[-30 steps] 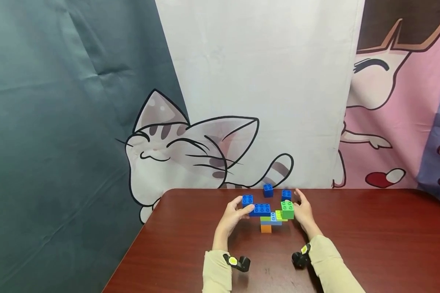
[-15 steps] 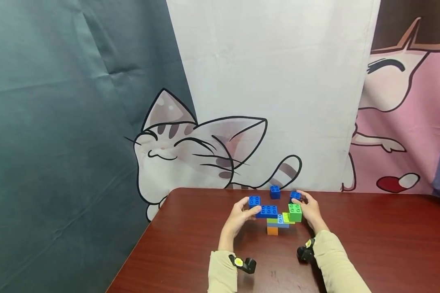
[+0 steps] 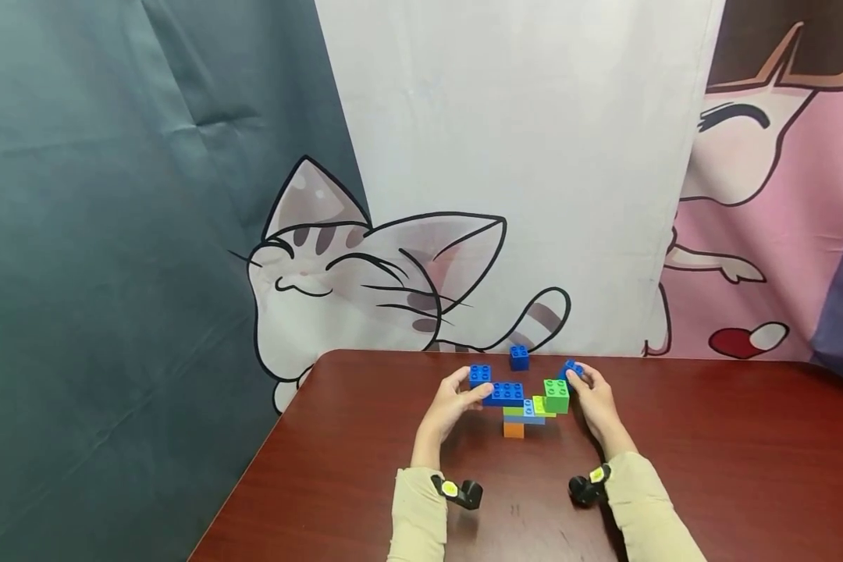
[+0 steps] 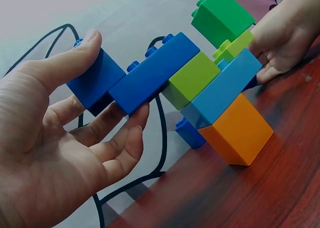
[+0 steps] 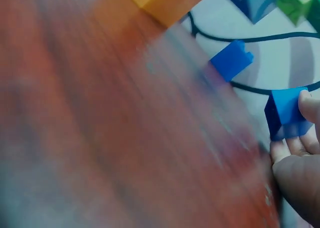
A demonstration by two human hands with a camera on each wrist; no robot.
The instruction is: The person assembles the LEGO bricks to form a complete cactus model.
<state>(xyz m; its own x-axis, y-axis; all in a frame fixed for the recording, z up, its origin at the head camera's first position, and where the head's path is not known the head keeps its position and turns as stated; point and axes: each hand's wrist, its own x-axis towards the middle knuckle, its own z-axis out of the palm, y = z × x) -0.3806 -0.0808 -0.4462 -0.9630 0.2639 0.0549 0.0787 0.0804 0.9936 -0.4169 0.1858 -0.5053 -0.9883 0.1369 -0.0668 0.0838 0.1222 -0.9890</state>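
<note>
A toy building-brick structure stands on an orange brick [image 3: 513,430], with light blue and lime bricks [image 4: 192,80] above it. Its right end carries a green brick [image 3: 556,396]; out to the left reaches a long blue brick [image 4: 155,73]. At the left tip sits a square blue brick [image 3: 481,375], which my left hand [image 3: 446,407] grips between thumb and fingers. My right hand [image 3: 599,404] pinches a separate blue brick [image 5: 290,110], raised and tilted beyond the green brick and apart from the structure.
Another loose blue brick [image 3: 519,358] rests near the far edge of the dark red wooden table [image 3: 351,468]. Behind the table hangs a printed cloth [image 3: 534,156] with a cartoon cat. Both wrists wear black cameras [image 3: 469,494].
My right hand has closed its fingers on the blue brick behind the green one, lifted it and tilted it. The left hand keeps its grip on the structure. The head view has shifted slightly.
</note>
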